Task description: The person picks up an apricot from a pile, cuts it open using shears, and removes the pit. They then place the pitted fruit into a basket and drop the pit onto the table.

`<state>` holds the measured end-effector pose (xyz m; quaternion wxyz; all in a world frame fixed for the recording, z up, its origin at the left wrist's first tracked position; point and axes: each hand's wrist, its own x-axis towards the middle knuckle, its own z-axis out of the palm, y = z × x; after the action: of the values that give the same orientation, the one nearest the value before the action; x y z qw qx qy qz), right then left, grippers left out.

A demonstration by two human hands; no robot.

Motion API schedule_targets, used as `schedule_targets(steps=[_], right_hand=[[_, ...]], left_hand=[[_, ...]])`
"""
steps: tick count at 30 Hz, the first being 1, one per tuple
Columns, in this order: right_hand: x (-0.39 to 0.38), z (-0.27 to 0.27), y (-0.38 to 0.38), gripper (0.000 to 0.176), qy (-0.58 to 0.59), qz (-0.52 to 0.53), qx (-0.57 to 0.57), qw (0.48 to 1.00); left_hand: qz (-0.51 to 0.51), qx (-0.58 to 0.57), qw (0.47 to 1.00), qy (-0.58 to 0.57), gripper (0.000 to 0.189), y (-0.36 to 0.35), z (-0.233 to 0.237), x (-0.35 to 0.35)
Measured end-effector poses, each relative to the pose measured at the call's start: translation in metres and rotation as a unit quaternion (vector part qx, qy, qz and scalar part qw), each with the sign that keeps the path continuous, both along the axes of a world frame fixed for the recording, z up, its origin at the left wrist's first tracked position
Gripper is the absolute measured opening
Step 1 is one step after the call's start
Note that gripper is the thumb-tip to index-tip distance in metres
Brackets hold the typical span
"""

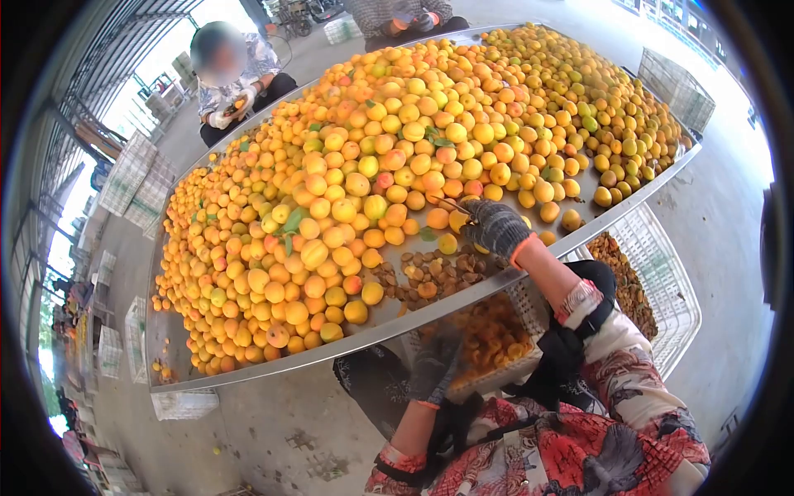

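Observation:
My right hand, in a dark grey knit glove with an orange cuff, is closed over the near side of a metal table heaped with apricots. A thin pointed tool sticks out from its fingers toward the fruit, and an apricot lies right at the fingertips. Beside this hand a pile of brown pits rests on the metal. Lower down, my left hand, also gloved, hangs below the table edge at a crate of halved apricots; motion smears its fingers.
Right of my knees stands a white plastic crate with brown pits in it. Across the table sit two people, one in a patterned sleeve with gloved hands on fruit. Stacked crates stand at left, another crate at far right.

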<state>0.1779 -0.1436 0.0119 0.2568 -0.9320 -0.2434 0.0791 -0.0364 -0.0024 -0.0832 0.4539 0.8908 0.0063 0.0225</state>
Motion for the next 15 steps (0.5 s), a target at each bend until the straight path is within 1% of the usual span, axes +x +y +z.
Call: schedule_targets(steps=[1, 2, 3, 4, 5, 6, 7, 8, 10, 11, 13, 14, 15], right_hand=[[0.002, -0.001, 0.004, 0.039, 0.0, 0.001, 0.0, 1.0], [0.004, -0.003, 0.009, 0.04, -0.013, -0.002, -0.045, 0.999], [0.006, -0.007, 0.013, 0.041, -0.024, -0.006, -0.091, 0.996], [0.008, -0.017, 0.014, 0.045, -0.046, 0.0, -0.082, 0.996], [0.009, -0.021, 0.015, 0.045, -0.045, 0.001, -0.083, 0.996], [0.012, -0.023, 0.017, 0.045, -0.053, 0.006, -0.078, 0.996], [0.012, -0.022, 0.018, 0.044, -0.062, 0.011, -0.073, 0.995], [0.015, -0.018, 0.016, 0.044, -0.061, 0.012, -0.073, 0.995], [0.021, -0.002, 0.008, 0.043, 0.092, 0.029, 0.009, 0.995], [0.023, -0.002, 0.009, 0.043, 0.093, 0.033, 0.007, 0.995], [0.022, -0.011, 0.01, 0.044, 0.078, 0.053, -0.11, 0.989], [0.013, -0.016, 0.008, 0.052, -0.014, 0.052, -0.057, 0.997], [0.016, -0.017, 0.008, 0.052, -0.021, 0.056, -0.058, 0.997]], left_hand=[[-0.022, -0.004, 0.998, -0.06, 0.032, -0.001, 0.009, 0.003], [-0.021, -0.004, 0.998, -0.061, 0.032, -0.001, 0.018, 0.006], [-0.035, 0.006, 0.995, -0.088, 0.031, -0.002, 0.028, 0.008], [-0.049, 0.015, 0.992, -0.114, 0.031, -0.003, 0.036, 0.011], [-0.048, 0.014, 0.992, -0.113, 0.031, -0.007, 0.042, 0.014], [-0.005, -0.15, 0.987, -0.056, 0.029, -0.012, 0.047, 0.019], [0.038, -0.309, 0.95, 0.002, 0.028, -0.015, 0.049, 0.021], [0.039, -0.309, 0.95, 0.003, 0.028, -0.015, 0.05, 0.022], [0.076, -0.272, 0.952, -0.118, 0.029, -0.014, 0.051, 0.024], [0.08, -0.273, 0.951, -0.118, 0.029, -0.013, 0.055, 0.029], [0.112, -0.325, 0.935, -0.081, 0.029, -0.008, 0.065, 0.037], [0.111, -0.323, 0.936, -0.088, 0.029, -0.005, 0.071, 0.041], [0.125, -0.343, 0.928, -0.075, 0.03, -0.005, 0.076, 0.045]])
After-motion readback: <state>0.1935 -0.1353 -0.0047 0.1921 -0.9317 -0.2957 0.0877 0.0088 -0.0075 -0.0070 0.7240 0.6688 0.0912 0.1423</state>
